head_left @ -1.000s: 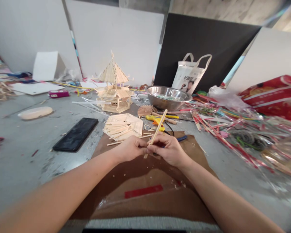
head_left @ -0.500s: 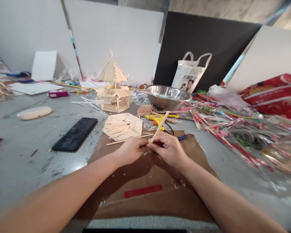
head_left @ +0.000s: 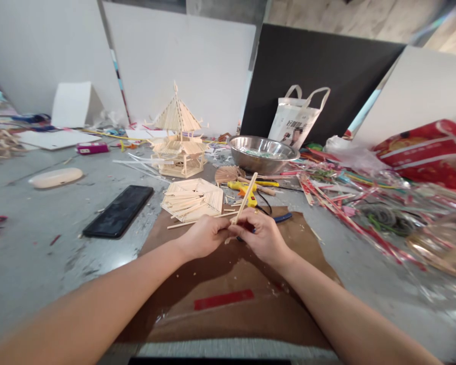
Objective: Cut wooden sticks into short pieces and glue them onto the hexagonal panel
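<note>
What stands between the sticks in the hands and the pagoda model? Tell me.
The hexagonal stick panel lies flat between the held sticks and the pagoda model, with loose sticks on top. Nothing upright is visible in between.

Has pale panels [head_left: 182,66] from ten to eleven o'clock, a black panel [head_left: 319,66] at one, and a mottled wall [head_left: 327,17] above it. Catches bright glare at eight on a grey, stained work surface [head_left: 79,284].

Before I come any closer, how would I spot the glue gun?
Find the big steel bowl, then look between it and the right hand. The glue gun lies there, chunky and yellow with an orange part, unlike the slim yellow-and-black thing beside it.
</note>
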`<state>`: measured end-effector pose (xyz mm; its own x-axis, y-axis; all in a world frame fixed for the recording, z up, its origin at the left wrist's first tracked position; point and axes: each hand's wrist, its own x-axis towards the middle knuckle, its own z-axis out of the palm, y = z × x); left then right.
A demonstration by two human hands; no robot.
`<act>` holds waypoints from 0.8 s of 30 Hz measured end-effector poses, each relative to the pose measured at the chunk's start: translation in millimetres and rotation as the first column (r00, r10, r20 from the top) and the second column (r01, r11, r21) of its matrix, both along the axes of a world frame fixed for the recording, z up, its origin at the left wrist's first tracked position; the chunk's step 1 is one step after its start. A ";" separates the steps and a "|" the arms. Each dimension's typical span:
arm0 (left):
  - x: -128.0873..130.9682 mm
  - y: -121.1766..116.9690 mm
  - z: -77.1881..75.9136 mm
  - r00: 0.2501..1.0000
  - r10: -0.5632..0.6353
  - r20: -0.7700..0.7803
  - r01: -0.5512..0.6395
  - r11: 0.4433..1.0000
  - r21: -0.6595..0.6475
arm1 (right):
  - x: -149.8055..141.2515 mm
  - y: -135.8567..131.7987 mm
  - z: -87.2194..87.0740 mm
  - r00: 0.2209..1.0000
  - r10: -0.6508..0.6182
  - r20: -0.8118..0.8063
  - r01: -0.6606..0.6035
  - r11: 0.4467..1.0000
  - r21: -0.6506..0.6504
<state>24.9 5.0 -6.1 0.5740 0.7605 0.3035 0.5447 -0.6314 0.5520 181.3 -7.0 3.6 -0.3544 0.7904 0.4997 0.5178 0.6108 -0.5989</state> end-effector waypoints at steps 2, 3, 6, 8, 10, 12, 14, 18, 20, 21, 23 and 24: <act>0.2 -0.4 0.4 1.000 0.000 -0.001 0.000 1.000 -0.012 | -0.1 0.0 -0.9 1.000 -0.011 0.013 0.011 1.000 0.002; 0.2 -0.5 0.7 1.000 -0.002 0.009 0.002 1.000 -0.025 | 0.0 -0.2 -1.6 0.999 -0.019 0.026 0.019 1.000 0.002; 0.5 -0.3 1.3 0.998 -0.004 0.064 0.010 0.997 -0.081 | 1.3 -0.9 -3.5 0.997 -0.039 0.060 0.040 0.999 -0.009; 0.8 0.2 1.1 0.995 -0.005 0.098 0.017 0.992 -0.126 | 3.4 -0.9 -3.0 0.994 -0.069 0.083 0.072 0.997 -0.032; 1.2 0.7 0.3 0.993 -0.006 0.115 0.025 0.986 -0.164 | 6.4 -0.1 0.5 0.982 -0.119 0.150 0.126 0.991 -0.039; 1.3 1.2 -0.5 0.993 0.003 0.121 0.019 0.983 -0.181 | 10.7 1.9 7.1 0.940 -0.195 0.279 0.204 0.979 -0.005; 0.8 2.0 -0.9 0.991 0.025 0.129 -0.003 0.986 -0.169 | 16.7 5.3 15.8 0.861 -0.275 0.427 0.288 0.957 0.037; -1.7 5.2 -0.4 0.989 0.069 0.130 -0.050 0.988 -0.144 | 35.3 13.9 29.5 0.683 -0.288 0.671 0.361 0.932 0.033; -3.0 7.4 -0.6 0.987 0.069 0.148 -0.045 0.986 -0.159 | 45.9 17.2 30.8 0.608 -0.211 0.765 0.336 0.942 -0.007; -3.5 8.5 -1.0 0.984 0.068 0.163 -0.040 0.985 -0.169 | 50.6 18.2 30.0 0.574 -0.167 0.801 0.321 0.946 -0.033; -4.1 10.2 -2.2 0.979 0.069 0.191 -0.033 0.982 -0.186 | 57.8 19.0 27.3 0.519 -0.088 0.850 0.311 0.946 -0.093; -4.2 10.8 -2.8 0.977 0.071 0.201 -0.032 0.981 -0.192 | 60.2 18.9 25.8 0.499 -0.056 0.865 0.320 0.939 -0.124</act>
<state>20.7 15.9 -8.9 0.4728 0.8415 0.2613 0.4357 -0.4810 0.7608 241.4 11.9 29.5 -0.3260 0.9315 -0.1614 0.9364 0.3417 0.0806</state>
